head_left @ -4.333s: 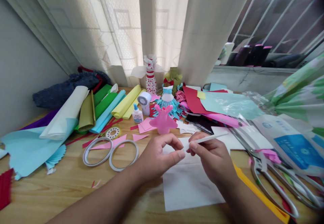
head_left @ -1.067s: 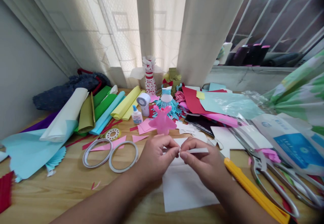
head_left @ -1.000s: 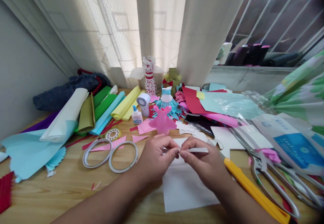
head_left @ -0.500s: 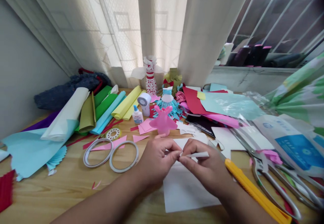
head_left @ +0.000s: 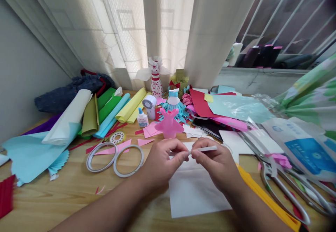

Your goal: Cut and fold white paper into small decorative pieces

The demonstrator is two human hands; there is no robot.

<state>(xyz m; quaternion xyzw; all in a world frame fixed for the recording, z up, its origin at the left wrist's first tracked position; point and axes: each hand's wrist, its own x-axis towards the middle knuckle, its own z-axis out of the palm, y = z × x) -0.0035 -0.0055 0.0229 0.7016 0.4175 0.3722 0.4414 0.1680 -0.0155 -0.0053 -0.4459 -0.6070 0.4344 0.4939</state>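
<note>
Both my hands meet over the wooden table (head_left: pixel 65 193) above a white paper sheet (head_left: pixel 194 193). My left hand (head_left: pixel 162 162) and my right hand (head_left: pixel 215 163) pinch a narrow white paper strip (head_left: pixel 206 149), fingertips nearly touching; the strip's free end sticks out to the right past my right thumb. A pink paper dress figure (head_left: pixel 168 123) stands just beyond my hands.
Two tape rings (head_left: pixel 115 156) lie to the left, with a glue bottle (head_left: pixel 142 118) and rolled coloured papers (head_left: pixel 105 113) behind. A yellow utility knife (head_left: pixel 267 200) and large scissors (head_left: pixel 283 186) lie to the right. Paper dolls (head_left: pixel 155 76) stand by the curtain.
The strip's free end has grown shorter since the oldest frame. My hands have closed together and, in the last half second, lifted slightly away from me.
</note>
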